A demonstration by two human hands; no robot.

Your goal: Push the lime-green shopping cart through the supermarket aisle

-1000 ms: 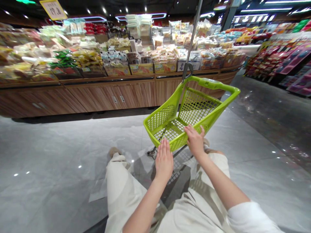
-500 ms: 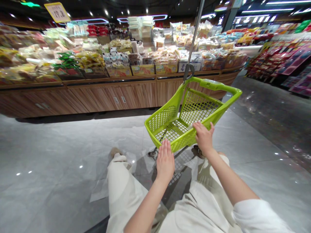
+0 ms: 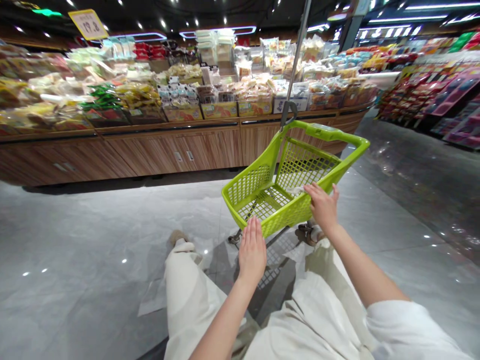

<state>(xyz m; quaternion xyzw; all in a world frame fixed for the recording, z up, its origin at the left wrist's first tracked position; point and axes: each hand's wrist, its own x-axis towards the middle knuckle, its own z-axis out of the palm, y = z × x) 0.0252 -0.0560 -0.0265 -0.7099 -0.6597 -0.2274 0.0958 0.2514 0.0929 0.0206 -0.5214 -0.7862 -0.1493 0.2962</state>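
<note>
Resting at the near corner of a lime-green shopping cart is the left hand, its fingers straight, close together and laid flat, with nothing visible in its grasp. The right hand lies farther along the near long side, fingers over the rim and thumb spread apart from them. A whitish piece of material shows beside the right fingertips, on the inner side of the basket; whether the hand has hold of it cannot be told.

The cart stands on the grey, glossy floor, between the person's legs and a wood-fronted display surface. Its handle lies at the far end, toward the right of the view; lattice walls and a lattice bottom form the basket. Behind the handle rises a slim metal pole with a dark grey hook near its lower visible end.

Packaged goods fill the display surface in rows, among them green packets left of centre. Above them, at upper left, hangs a yellow-edged price sign. Pale trousers and a white sleeve occupy the foreground.
</note>
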